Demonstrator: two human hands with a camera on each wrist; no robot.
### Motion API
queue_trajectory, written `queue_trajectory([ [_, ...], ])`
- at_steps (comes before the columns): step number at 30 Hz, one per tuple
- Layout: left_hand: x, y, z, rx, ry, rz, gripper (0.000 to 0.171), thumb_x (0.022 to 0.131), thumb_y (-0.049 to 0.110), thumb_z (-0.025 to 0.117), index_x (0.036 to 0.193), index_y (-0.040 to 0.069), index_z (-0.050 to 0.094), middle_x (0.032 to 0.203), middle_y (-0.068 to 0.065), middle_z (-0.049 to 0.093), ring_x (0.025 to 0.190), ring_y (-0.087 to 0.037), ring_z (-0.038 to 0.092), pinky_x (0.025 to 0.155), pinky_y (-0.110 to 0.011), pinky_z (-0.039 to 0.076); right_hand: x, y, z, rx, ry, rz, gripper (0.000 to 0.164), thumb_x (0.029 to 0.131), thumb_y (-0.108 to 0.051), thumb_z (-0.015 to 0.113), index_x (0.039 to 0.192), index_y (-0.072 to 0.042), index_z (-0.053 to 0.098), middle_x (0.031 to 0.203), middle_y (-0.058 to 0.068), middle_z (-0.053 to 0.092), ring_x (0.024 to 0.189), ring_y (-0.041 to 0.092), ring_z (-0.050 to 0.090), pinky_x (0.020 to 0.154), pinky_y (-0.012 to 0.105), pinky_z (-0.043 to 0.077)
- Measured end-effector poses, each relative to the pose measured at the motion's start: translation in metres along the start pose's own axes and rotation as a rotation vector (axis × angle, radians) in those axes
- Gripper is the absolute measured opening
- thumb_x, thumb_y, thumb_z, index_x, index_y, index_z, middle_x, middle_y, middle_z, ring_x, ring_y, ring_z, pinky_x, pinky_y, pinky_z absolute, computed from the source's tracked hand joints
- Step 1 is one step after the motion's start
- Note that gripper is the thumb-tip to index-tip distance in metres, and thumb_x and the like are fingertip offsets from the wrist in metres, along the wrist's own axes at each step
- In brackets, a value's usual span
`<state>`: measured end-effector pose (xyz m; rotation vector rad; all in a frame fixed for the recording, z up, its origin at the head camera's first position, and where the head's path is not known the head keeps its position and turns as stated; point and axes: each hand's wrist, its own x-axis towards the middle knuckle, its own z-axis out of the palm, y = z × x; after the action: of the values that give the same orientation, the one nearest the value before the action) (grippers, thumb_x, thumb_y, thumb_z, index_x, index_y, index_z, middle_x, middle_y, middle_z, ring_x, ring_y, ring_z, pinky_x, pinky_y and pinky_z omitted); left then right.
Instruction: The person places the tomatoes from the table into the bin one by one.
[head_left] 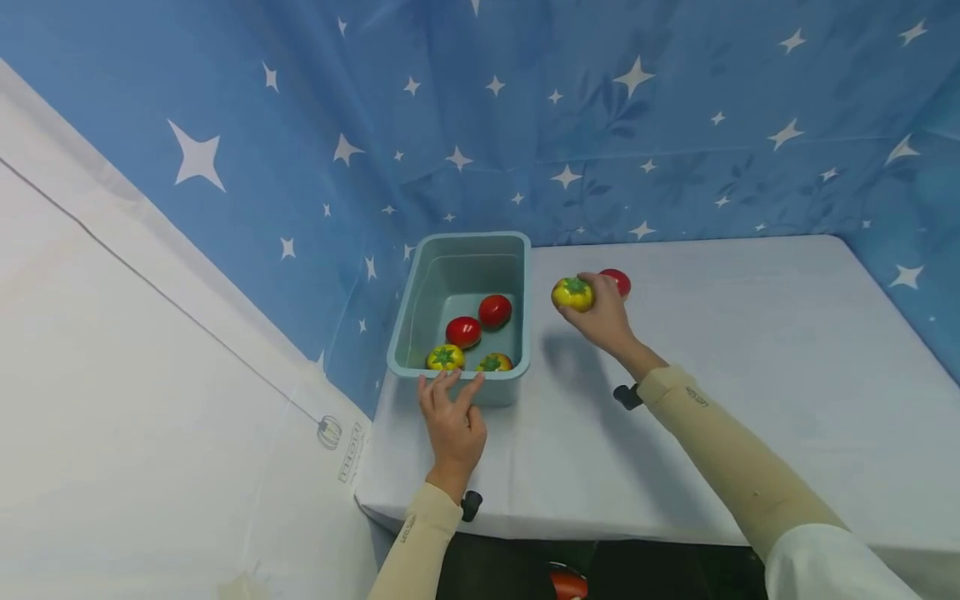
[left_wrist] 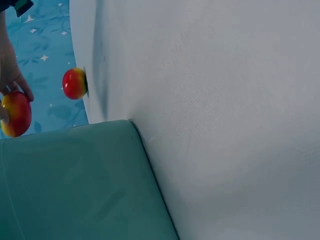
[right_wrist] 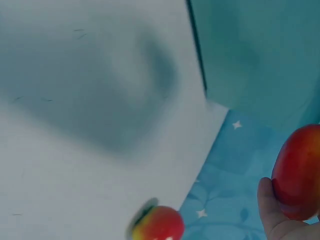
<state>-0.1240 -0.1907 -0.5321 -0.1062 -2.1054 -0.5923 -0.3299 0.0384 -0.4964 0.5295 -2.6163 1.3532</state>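
Above the table, my right hand (head_left: 603, 321) pinches a red-and-yellow tomato (head_left: 572, 295) between thumb and fingers, its green calyx facing up. Its red underside shows in both wrist views. The tomato hangs just right of a blue-green plastic bin (head_left: 524, 300). My left hand (head_left: 456, 425) has its fingertips at the bin's near rim, fingers spread and slightly bent. Inside lie two red tomatoes (head_left: 463, 332) and two calyx-up ones (head_left: 446, 357), partly hidden by the near wall. Behind my right hand, another tomato (head_left: 617, 282) sits on the table, partly covered in the head view.
A white cloth covers the table (head_left: 750, 375). Blue star-printed curtain (head_left: 637, 150) hangs along the back and sides, close behind the bin. A whitish sheet (head_left: 187, 417) hangs at the left. Dark wrist cameras (head_left: 627, 397) are strapped under both wrists.
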Motion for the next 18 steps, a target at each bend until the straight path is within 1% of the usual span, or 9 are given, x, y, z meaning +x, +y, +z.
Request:
queue_trajectory([
  [5,0.0,0.0,0.001,-0.005,-0.003,-0.006,0.046,0.078,-0.003,0.047,0.109,0.014,0.075,0.115,-0.017,0.056,0.118,-0.036,0.046,0.111,-0.063,0.018,0.001,-0.018,-0.002,0.012,0.002,-0.028,0.068,0.081,-0.026,0.076,0.138,-0.004,0.046,0.134,0.016,0.044,0.117,0.03,0.046,0.097,0.05,0.047],
  [10,0.001,0.001,0.001,-0.013,-0.016,-0.023,0.047,0.078,-0.004,0.048,0.111,0.014,0.075,0.115,-0.017,0.056,0.119,-0.036,0.046,0.112,-0.062,0.017,0.001,-0.037,-0.003,0.033,-0.009,-0.043,0.067,0.082,-0.023,0.075,0.139,-0.004,0.045,0.139,0.017,0.041,0.12,0.031,0.046,0.1,0.049,0.046],
  [18,0.002,0.002,-0.002,-0.003,-0.035,-0.023,0.046,0.079,-0.003,0.048,0.112,0.014,0.074,0.116,-0.018,0.056,0.119,-0.036,0.045,0.112,-0.063,0.017,-0.002,-0.057,0.002,0.056,-0.039,-0.052,0.068,0.08,-0.02,0.077,0.139,-0.008,0.046,0.14,0.014,0.041,0.121,0.028,0.046,0.098,0.046,0.049],
])
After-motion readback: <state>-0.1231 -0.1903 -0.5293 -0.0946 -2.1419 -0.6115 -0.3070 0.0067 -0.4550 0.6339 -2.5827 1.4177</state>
